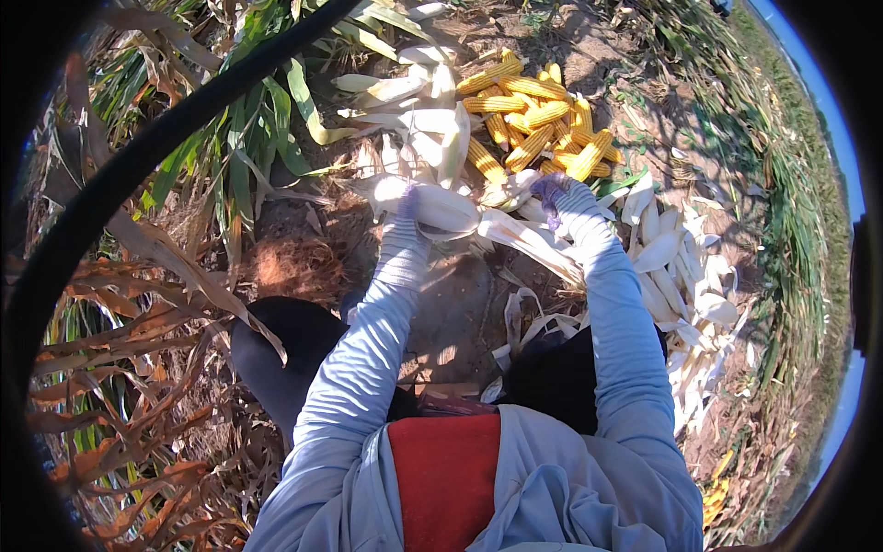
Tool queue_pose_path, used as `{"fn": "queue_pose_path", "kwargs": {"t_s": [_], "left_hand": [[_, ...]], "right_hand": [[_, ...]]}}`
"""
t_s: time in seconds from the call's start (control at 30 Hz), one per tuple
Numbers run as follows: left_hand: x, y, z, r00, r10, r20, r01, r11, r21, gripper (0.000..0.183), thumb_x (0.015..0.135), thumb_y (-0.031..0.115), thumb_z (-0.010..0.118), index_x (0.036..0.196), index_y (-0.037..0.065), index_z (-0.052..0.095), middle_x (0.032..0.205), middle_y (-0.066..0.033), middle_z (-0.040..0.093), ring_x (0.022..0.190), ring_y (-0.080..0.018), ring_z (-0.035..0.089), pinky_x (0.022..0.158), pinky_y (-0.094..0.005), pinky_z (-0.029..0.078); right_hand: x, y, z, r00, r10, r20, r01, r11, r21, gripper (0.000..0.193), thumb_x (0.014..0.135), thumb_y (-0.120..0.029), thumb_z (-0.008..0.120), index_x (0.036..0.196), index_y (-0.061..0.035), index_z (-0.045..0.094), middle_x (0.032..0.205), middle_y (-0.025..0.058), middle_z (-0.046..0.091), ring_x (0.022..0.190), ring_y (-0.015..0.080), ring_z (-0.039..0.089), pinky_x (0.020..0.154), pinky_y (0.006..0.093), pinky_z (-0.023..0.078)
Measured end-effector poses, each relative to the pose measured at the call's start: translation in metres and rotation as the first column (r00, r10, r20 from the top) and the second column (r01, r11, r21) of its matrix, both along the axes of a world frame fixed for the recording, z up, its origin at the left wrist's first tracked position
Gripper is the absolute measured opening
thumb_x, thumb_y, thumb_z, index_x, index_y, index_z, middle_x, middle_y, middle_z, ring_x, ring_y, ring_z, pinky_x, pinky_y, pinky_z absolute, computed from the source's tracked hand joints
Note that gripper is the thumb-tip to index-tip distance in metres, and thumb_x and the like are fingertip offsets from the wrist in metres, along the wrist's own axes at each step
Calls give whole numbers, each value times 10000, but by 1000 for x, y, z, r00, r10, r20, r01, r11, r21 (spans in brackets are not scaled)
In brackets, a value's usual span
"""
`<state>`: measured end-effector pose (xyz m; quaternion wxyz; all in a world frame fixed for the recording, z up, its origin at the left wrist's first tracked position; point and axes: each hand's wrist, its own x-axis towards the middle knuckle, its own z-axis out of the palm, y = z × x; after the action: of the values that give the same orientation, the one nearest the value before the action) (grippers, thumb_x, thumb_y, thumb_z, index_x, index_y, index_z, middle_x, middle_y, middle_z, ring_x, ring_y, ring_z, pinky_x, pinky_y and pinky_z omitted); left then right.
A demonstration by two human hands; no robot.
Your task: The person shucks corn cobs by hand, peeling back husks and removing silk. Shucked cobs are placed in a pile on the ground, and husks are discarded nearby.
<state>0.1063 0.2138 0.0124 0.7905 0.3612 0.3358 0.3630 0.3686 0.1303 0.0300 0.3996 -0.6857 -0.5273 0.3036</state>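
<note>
In my gloved left hand (401, 197) is an ear of corn in its pale husk (446, 209), lying crosswise in front of me with the fingers closed round its left part. My right hand (556, 195), in a purple-and-white glove, is just right of the ear with its fingers curled. What they hold, if anything, cannot be made out. A long dry strip of husk (529, 245) runs from the ear's right end to below my right wrist. Just beyond my right hand lies a heap of bare yellow corn cobs (538, 115).
Unpeeled ears in pale husks (405, 118) lie left of the yellow heap. Loose stripped husks (676, 267) are piled at the right. Dry and green corn stalks (248, 138) stand at the left, with a dark curved bar (175, 133) crossing there. Brown corn silk (292, 267) lies on the soil.
</note>
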Motion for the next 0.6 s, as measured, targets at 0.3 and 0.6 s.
{"fn": "queue_pose_path", "kwargs": {"t_s": [0.3,0.6], "left_hand": [[8,14,-7,965,134,-224,-55,944,326,588,687,245,752,1121,-5,443,972,-121,559,828,-221,581,656,-304,517],[3,-14,49,999,-18,36,14,992,128,602,712,227,733,1180,25,411,1034,-97,553,920,-188,560,792,-307,475]], "right_hand": [[-54,-15,-2,735,402,547,-391,909,-143,261,891,-96,431,1140,-76,505,1044,29,567,936,130,546,833,243,434],[-133,9,12,737,282,-614,-334,942,30,269,894,-83,415,1152,-57,485,1075,59,547,970,150,529,862,256,422]]}}
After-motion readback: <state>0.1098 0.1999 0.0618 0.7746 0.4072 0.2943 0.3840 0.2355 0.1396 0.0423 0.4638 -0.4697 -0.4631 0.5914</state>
